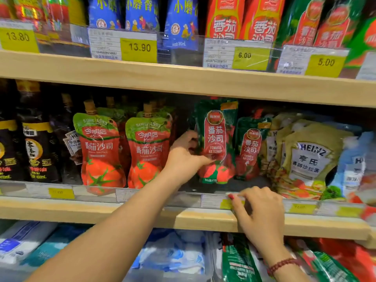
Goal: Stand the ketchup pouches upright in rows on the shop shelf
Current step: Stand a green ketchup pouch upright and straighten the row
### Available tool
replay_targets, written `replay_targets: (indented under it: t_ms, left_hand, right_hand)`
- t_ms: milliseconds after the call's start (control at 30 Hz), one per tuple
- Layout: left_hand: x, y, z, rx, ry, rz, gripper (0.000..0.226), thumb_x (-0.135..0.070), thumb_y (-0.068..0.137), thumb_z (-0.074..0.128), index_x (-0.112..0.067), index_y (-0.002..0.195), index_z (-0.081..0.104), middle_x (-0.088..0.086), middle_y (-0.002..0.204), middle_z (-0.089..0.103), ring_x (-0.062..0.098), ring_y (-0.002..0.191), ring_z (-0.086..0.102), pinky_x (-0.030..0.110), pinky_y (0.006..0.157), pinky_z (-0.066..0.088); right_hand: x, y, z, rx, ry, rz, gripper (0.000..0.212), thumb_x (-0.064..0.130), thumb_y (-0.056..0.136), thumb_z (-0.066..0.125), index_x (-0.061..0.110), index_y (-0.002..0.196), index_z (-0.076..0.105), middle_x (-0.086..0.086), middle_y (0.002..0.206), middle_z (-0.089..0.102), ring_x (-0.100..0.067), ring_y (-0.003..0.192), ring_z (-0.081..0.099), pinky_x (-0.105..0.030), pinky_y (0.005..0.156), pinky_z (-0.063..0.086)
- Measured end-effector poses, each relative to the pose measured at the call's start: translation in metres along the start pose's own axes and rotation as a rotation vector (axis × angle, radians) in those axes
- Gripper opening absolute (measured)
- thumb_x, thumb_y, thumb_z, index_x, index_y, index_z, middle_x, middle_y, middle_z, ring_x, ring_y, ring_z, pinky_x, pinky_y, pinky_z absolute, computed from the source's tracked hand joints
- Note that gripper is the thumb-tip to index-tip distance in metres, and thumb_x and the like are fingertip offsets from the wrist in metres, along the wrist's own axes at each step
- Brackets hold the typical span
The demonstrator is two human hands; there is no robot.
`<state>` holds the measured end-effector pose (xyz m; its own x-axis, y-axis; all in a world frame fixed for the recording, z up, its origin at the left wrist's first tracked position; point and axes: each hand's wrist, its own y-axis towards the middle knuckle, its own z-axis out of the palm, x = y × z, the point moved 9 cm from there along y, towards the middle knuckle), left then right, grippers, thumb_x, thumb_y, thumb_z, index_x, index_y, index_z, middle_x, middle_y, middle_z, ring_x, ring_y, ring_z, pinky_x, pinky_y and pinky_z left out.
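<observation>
Ketchup pouch [217, 139] is held upright on the shelf [81, 210] by the left hand [186, 155] gripping its edge, while the right hand [259, 210] hooks the price rail [211, 200], probably for bracing.

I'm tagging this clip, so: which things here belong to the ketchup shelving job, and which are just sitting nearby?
Job: left hand gripping the tall green ketchup pouch; smaller green ketchup pouch; red ketchup pouches; shelf; right hand at its edge.
Nearby: salad dressing pouches; dark bottles; blue bottles; price tags.
</observation>
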<state>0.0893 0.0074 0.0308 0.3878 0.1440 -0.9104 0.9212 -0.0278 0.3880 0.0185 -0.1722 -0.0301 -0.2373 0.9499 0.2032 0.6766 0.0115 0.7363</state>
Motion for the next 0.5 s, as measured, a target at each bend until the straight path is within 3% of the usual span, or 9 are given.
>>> replay_targets:
  t_ms: [67,167,367,500]
  left_hand:
    - [0.013,0.010,0.005,-0.004,0.073,0.001,0.050,-0.004,0.069,0.079,-0.020,0.106,0.049,0.001,0.101,0.059,0.016,0.095,0.056,0.018,0.076,0.050]
    - [0.042,0.018,0.008,0.010,0.237,-0.084,0.063,-0.007,0.073,0.076,-0.022,0.125,0.042,0.005,0.122,0.055,0.021,0.113,0.051,0.031,0.091,0.046]
    - [0.065,0.023,0.008,0.032,0.441,-0.172,0.072,-0.011,0.078,0.072,-0.021,0.135,0.029,0.005,0.127,0.054,0.025,0.117,0.052,0.028,0.085,0.040]
    - [0.058,0.019,0.005,0.026,0.585,-0.159,0.088,-0.015,0.078,0.073,-0.022,0.143,0.013,0.009,0.127,0.054,0.027,0.112,0.055,0.034,0.085,0.047]
  right_hand:
    - [0.001,0.000,-0.001,-0.010,-0.008,0.002,0.043,0.056,0.089,0.037,0.024,0.064,0.052,0.008,0.057,0.038,-0.017,0.059,0.039,-0.031,0.060,0.025]
    - [0.002,-0.001,-0.002,-0.029,-0.019,-0.001,0.041,0.055,0.089,0.038,0.023,0.065,0.052,0.008,0.057,0.037,-0.017,0.059,0.039,-0.030,0.061,0.022]
    - [0.003,-0.002,-0.002,-0.044,-0.027,-0.003,0.042,0.054,0.090,0.036,0.023,0.066,0.051,0.008,0.058,0.038,-0.017,0.060,0.039,-0.029,0.063,0.021]
    - [0.003,-0.003,-0.003,-0.062,-0.003,-0.006,0.040,0.052,0.090,0.038,0.022,0.066,0.049,0.008,0.059,0.038,-0.018,0.060,0.039,-0.029,0.064,0.021]
